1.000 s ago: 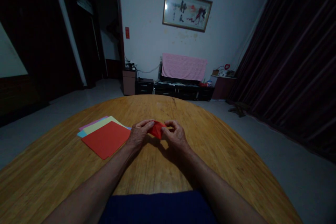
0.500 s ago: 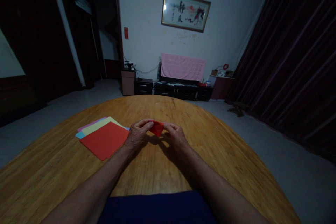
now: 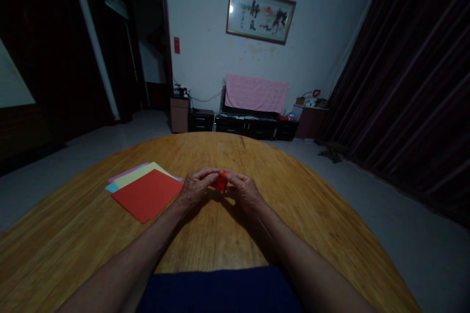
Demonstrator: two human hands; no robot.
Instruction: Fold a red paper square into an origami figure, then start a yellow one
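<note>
the left hand [image 3: 195,186] is pinching the near-side end of the small red paper [image 3: 221,184], and the right hand [image 3: 244,189] pinches the opposite end. the paper sits between the two, seemingly just above the tabletop [image 3: 293,215]. if the hands pull unevenly, it could skew or tear; too firm a pinch might leave a stray crease. both hands cover much of it, so a misaligned edge could go unnoticed. left of the left hand, the sheets [image 3: 147,193] could slide if that hand swung outward.
</note>
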